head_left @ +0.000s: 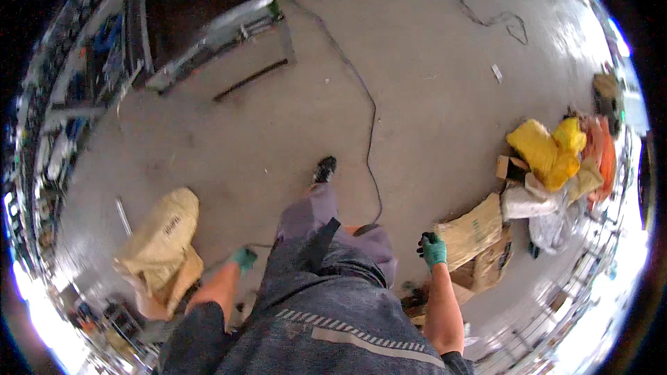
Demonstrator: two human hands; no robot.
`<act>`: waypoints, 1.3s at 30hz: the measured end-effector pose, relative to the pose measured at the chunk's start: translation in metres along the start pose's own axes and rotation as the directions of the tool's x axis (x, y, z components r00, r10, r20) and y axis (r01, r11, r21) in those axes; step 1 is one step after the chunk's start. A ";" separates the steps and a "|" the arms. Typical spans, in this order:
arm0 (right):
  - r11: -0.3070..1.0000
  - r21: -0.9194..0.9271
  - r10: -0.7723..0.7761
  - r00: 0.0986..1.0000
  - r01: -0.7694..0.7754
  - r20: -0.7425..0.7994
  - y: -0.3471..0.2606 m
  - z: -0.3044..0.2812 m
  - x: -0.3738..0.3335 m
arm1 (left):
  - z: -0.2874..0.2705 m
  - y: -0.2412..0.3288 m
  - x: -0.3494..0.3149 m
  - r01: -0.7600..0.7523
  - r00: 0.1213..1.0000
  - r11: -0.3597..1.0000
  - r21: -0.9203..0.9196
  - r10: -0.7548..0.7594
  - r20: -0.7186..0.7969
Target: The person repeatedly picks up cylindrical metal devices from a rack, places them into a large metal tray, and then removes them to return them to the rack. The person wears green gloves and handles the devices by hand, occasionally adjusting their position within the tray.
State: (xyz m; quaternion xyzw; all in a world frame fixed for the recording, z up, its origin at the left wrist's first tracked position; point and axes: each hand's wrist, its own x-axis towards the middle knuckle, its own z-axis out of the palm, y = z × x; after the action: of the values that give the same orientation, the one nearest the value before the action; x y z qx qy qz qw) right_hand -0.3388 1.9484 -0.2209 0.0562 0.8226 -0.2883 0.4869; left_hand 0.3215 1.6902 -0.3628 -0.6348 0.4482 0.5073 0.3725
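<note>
My left hand (243, 259), in a green glove, hangs low beside my left leg, its fingers blurred. A thin dark cable (373, 139) runs along the floor and passes behind my legs; a stretch of it shows close to the left hand, and whether they touch is unclear. On the other side my right hand (435, 250), in a green glove with dark fingertips, is held away from my body. Its fingers are loosely bent and apart, with nothing visible in them. Just beyond it lies a flat tan sack (472, 230) on the floor.
A crumpled tan sack (167, 226) stands at the left. Yellow bags (545, 153), orange sacking (601, 156) and a small cardboard box (511, 167) are piled at the right. A dark-topped metal frame (208, 7) stands far left. Another cable (479, 17) lies far right.
</note>
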 end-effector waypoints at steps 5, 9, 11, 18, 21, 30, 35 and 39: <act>0.979 -0.152 -0.117 0.987 0.132 0.106 -0.034 -0.090 0.053 | 0.059 0.158 -0.099 -0.329 0.929 0.787 -0.522 0.173 -0.326; 0.793 -0.415 -0.337 0.890 0.445 0.308 -0.041 -0.111 0.128 | 0.237 0.066 -0.115 -0.332 0.886 0.915 -0.229 0.219 -0.409; 0.794 -0.351 -0.309 0.826 0.497 0.472 -0.001 -0.121 0.196 | 0.338 0.006 -0.132 -0.244 0.892 0.965 0.091 0.261 -0.369; -0.076 -0.592 0.016 0.595 0.802 0.804 0.030 -0.025 0.212 | 0.579 0.060 -0.332 0.200 0.934 0.906 -0.374 -0.292 -0.207; -0.113 -0.590 0.142 0.601 0.799 0.787 0.101 0.021 0.229 | 0.652 0.036 -0.360 0.188 0.858 0.545 -0.817 -0.496 -0.134; -0.469 -0.341 0.150 0.453 0.815 0.879 0.339 0.181 0.388 | 0.821 0.018 -0.343 0.444 0.747 0.109 -0.889 -0.593 0.300; -0.654 -0.263 0.065 0.400 0.709 0.914 0.408 0.218 0.478 | 0.817 0.006 -0.233 0.410 0.744 0.187 -0.893 -0.635 0.209; -0.811 -0.041 0.167 0.298 0.584 0.940 0.430 0.216 0.487 | 0.750 0.000 -0.144 0.306 0.810 0.317 -0.898 -0.582 0.071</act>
State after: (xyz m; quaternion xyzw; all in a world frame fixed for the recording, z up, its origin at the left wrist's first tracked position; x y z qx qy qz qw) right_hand -0.2647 2.0984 -0.8850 -0.8849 0.2973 0.3106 0.1791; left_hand 0.0771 2.4137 -0.3774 -0.8920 -0.0286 0.4481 0.0522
